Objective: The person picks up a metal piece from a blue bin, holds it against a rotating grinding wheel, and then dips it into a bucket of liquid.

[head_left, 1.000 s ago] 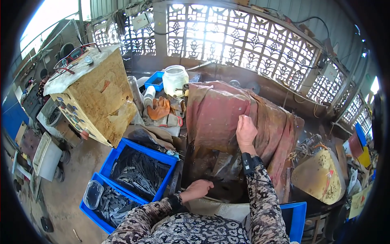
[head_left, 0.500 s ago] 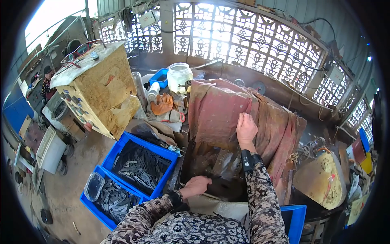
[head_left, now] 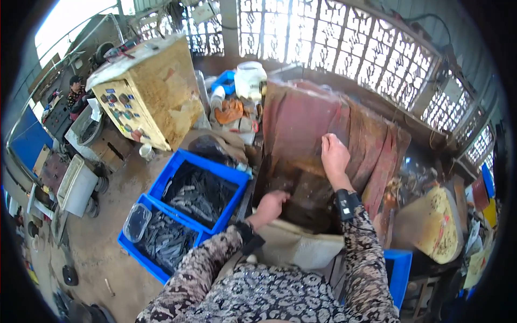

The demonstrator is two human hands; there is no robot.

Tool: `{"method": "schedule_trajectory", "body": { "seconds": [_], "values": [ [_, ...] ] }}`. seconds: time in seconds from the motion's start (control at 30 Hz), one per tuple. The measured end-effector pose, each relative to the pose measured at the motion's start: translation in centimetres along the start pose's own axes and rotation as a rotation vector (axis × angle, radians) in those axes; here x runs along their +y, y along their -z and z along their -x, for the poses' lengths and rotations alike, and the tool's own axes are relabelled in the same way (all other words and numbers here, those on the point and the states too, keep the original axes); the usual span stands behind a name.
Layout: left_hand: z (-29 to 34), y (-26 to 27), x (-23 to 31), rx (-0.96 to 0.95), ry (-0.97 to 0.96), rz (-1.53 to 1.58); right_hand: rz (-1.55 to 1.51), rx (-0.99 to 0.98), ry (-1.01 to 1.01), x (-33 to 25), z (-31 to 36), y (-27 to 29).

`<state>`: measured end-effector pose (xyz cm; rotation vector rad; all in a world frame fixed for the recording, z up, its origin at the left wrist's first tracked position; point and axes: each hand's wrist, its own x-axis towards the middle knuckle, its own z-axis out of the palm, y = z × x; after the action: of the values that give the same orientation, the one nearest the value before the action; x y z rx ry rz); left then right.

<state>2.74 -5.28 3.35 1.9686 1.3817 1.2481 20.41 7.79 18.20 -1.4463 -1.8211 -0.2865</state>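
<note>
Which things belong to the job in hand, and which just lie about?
Likely in the job: reddish cloth by the right hand, dark trough by the left hand, blue trays of dark strips.

Apparently lying about: orange glove, wide-mouthed jar.

Lists, at six o'clock: left hand [head_left: 272, 209] with curled fingers, over dark cavity [head_left: 309, 214], grip contents hidden. At three: right hand [head_left: 335, 156] with bunched fingertips, close to reddish draped cloth [head_left: 307, 110]. At eight: upper blue bin [head_left: 232, 202] and lower blue bin [head_left: 144, 267], both with dark flat strips [head_left: 196, 200]; clear container [head_left: 136, 222] on the latter. At ten: beige control box [head_left: 164, 97]. At eleven: orange glove [head_left: 230, 111]. At twelve: translucent jar [head_left: 250, 81]. At four: yellowish wedge-shaped block [head_left: 439, 229].
</note>
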Motion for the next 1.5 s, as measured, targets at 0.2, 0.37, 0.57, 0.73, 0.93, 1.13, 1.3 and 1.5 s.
{"method": "schedule_trajectory", "body": {
  "seconds": [0.2,0.37,0.57,0.73,0.93,1.13,1.3,1.5],
  "values": [
    [-4.6,-0.8,-3.5,0.080,-0.136,-0.113,-0.390,-0.015,0.090,-0.9,10.4,4.2],
    [-9.3,-4.5,-9.1,-0.160,-0.219,-0.338,-0.324,-0.113,0.264,0.9,18.3,0.7],
    [-7.0,-5.5,-12.0,-0.407,-0.236,-0.487,-0.343,-0.179,0.392,0.2,23.4,-0.8],
    [-9.0,-4.8,-13.0,-0.522,-0.323,-0.651,-0.353,-0.180,0.396,0.0,23.3,-1.3],
    [-9.8,-5.8,-14.5,-0.720,-0.198,-0.810,-0.483,-0.329,0.368,-0.6,22.3,-1.4],
    [-10.0,-3.1,-12.1,-0.716,-0.087,-0.745,-0.623,-0.280,-0.002,2.3,20.9,-2.9],
    [-8.1,-2.0,-6.1,-0.407,-0.086,-0.519,-0.949,-0.452,-0.856,4.6,17.7,-4.2],
    [-6.2,-3.4,-0.4,-0.357,-0.260,-0.404,-1.330,-0.299,-1.122,4.4,14.9,-6.6]
  ]
}}
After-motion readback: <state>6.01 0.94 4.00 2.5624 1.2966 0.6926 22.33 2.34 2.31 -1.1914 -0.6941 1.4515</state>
